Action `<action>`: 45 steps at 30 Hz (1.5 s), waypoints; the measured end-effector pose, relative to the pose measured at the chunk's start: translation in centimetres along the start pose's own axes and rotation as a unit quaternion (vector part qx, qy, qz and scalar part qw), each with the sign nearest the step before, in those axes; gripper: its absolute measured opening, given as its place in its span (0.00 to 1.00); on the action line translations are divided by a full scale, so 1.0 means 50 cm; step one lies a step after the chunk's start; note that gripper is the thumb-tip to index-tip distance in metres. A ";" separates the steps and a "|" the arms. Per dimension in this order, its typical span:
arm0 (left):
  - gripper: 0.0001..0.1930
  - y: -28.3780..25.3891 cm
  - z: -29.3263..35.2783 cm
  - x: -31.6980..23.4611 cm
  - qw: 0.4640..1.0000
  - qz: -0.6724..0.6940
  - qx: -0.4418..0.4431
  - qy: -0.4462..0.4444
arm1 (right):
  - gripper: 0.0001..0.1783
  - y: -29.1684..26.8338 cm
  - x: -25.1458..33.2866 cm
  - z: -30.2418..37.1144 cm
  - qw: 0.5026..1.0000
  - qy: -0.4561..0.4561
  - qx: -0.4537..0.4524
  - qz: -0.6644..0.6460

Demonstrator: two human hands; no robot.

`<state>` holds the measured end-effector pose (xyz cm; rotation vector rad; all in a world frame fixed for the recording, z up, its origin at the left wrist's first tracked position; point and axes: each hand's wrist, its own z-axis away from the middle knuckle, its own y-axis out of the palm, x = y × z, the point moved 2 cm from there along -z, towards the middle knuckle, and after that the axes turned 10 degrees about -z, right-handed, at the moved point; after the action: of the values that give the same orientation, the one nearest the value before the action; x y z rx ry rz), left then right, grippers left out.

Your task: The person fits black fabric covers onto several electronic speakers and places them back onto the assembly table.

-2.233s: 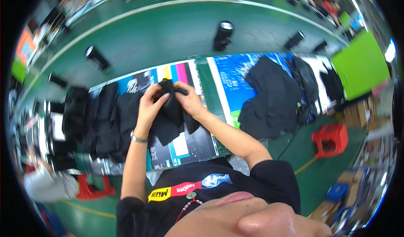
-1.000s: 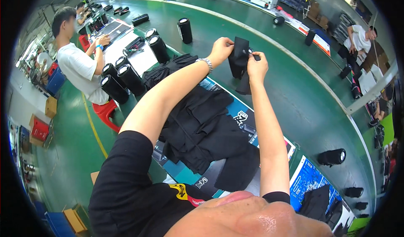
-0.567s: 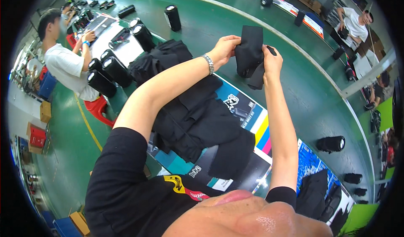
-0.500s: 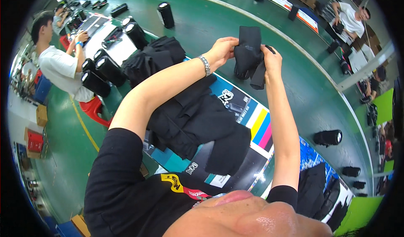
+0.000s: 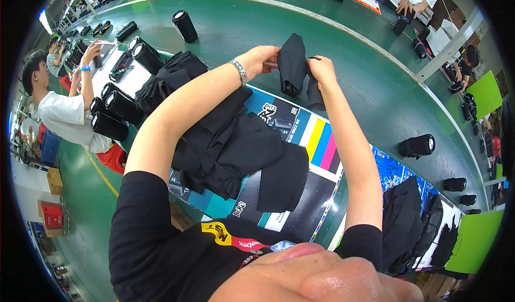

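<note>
Beyond the printed sheets, I hold up a black cloth sleeve point(image 5: 292, 57) that narrows to a blunt tip at the top. My left hand point(image 5: 261, 60) is at its left edge, fingers bent against the cloth. My right hand point(image 5: 323, 72) is closed in a pinch on a black cloth piece point(image 5: 315, 95) hanging beside the sleeve; whether the two pieces are joined is hidden. At the sleeve's lower end a dark, rounded shape shows, too unclear to name. A heap of flat black cloth pieces point(image 5: 225, 146) lies below my forearms.
Black cylindrical speakers point(image 5: 115, 106) stand to the left near a seated co-worker point(image 5: 67, 111). More lie or stand on the green surface, including one speaker point(image 5: 417, 146) at right and another point(image 5: 185, 26) farther off. More black cloth point(image 5: 402, 221) lies at lower right beside a green panel point(image 5: 475, 243).
Both hands and the cloth have shifted left in the picture, as has the whole scene. The sleeve's wide flat top now looks narrowed to a tip.
</note>
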<state>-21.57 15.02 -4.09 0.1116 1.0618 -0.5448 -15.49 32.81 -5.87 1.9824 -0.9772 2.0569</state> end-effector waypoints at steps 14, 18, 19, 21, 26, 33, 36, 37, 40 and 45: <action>0.13 0.164 -0.075 0.022 0.958 0.229 0.137 0.101 | 0.13 -0.098 -0.020 0.037 0.972 0.133 0.017 -0.195; 0.12 0.196 -0.075 0.029 0.957 0.237 0.147 0.086 | 0.10 -0.114 -0.051 0.041 0.972 0.125 -0.005 -0.200; 0.12 0.192 -0.082 0.025 0.966 0.200 0.126 0.103 | 0.10 -0.114 -0.052 0.045 0.971 0.132 -0.006 -0.198; 0.16 0.188 -0.089 0.030 0.980 0.111 0.068 0.149 | 0.11 -0.117 -0.052 0.050 0.980 0.135 -0.011 -0.147; 0.18 0.159 -0.133 0.076 0.975 -0.014 0.104 0.196 | 0.15 -0.076 -0.110 0.062 0.997 0.057 -0.033 -0.026; 0.15 0.158 -0.228 0.139 0.790 -0.437 -0.140 0.407 | 0.17 -0.078 -0.129 0.071 0.994 0.046 -0.018 0.102; 0.10 0.162 -0.199 0.167 0.710 -0.468 -0.219 0.478 | 0.19 -0.067 -0.113 0.118 0.973 0.030 -0.068 0.218; 0.10 0.162 -0.188 0.155 0.737 -0.440 -0.220 0.464 | 0.19 -0.069 -0.110 0.123 0.975 0.033 -0.067 0.208; 0.16 0.173 -0.124 0.095 0.886 -0.154 -0.166 0.405 | 0.18 -0.090 -0.125 0.125 0.978 0.039 -0.093 0.180; 0.44 0.227 0.001 0.025 0.906 0.201 0.264 0.261 | 0.18 -0.116 -0.117 0.130 0.979 0.095 -0.111 0.145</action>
<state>-15.65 24.35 -7.06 0.9822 1.3374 -0.4191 -6.25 35.98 -9.70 1.5796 -1.4514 2.1140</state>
